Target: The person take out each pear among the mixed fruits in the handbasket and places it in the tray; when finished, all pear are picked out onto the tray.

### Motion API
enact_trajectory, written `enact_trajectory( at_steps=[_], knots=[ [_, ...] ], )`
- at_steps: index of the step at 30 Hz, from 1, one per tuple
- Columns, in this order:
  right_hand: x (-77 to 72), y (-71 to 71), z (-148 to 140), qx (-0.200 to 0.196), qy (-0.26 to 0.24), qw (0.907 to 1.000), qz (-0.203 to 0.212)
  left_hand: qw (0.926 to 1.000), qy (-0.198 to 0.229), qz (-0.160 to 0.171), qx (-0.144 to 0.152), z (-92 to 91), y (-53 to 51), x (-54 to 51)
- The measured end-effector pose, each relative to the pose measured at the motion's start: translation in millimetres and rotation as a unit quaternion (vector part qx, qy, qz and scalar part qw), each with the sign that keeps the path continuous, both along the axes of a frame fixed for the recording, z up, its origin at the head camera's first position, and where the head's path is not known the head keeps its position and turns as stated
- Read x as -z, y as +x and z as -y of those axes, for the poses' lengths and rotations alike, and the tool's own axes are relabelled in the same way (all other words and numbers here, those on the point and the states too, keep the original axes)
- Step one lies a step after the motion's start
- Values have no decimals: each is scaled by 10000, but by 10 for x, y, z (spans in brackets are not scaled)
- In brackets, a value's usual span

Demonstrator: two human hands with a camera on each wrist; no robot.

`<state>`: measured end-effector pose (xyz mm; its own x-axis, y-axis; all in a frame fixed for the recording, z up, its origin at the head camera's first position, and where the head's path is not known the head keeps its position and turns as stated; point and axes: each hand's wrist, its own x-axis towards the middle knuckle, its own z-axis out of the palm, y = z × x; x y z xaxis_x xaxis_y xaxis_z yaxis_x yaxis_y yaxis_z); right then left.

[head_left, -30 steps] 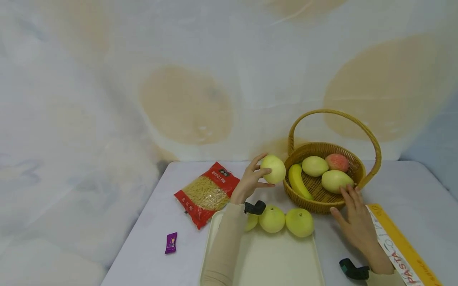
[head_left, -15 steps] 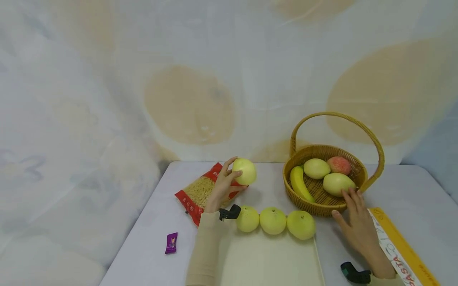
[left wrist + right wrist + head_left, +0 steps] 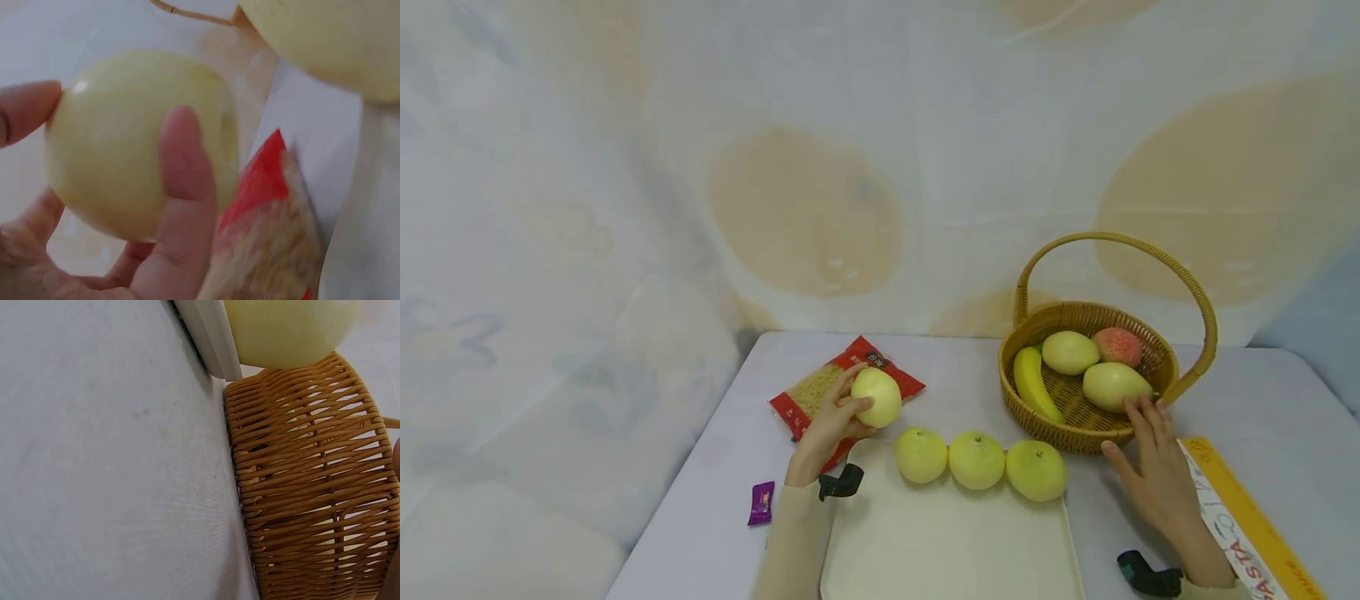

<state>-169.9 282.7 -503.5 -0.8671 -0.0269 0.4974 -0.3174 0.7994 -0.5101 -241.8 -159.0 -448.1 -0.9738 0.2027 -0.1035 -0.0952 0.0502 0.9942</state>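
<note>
My left hand (image 3: 832,427) holds a pale yellow-green round fruit (image 3: 880,398) above the tray's back left corner, in front of the pasta bag. In the left wrist view the thumb and fingers curl round this fruit (image 3: 131,144). Three similar fruits (image 3: 977,460) stand in a row along the back of the cream tray (image 3: 955,542). My right hand (image 3: 1167,492) has its fingers spread, with the fingertips on the front right rim of the wicker basket (image 3: 1075,437), beside a green oval fruit (image 3: 1114,386). The right wrist view shows the woven basket side (image 3: 312,487) close up.
Inside the basket are also a banana (image 3: 1033,383), another green fruit (image 3: 1070,352) and a reddish one (image 3: 1118,345). A red pasta bag (image 3: 797,410) lies at the back left, a small purple packet (image 3: 761,503) left of the tray, a long yellow-white box (image 3: 1247,517) at the right.
My left hand has carried the round fruit left from beside the basket, then lower toward the tray's back left corner. My right hand has stayed at the basket rim.
</note>
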Motion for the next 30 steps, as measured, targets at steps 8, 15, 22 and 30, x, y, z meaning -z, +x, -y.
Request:
enact_trajectory(
  at_steps=[8, 15, 22, 30],
  knots=[
    [31, 6, -6, 20, -11, 10000, 71, 9901, -697, -403, 1149, 308, 87, 17],
    [17, 1, -16, -7, 6, 10000, 34, 9798, -668, -369, 1850, 359, 101, 139],
    [12, 11, -8, -24, 39, 10000, -5, 9722, -1065, -805, 1925, 405, 96, 180],
    [18, 8, 7, -7, 30, 10000, -36, 9680, -1187, -785, 2068, 440, 110, 138]
  ],
)
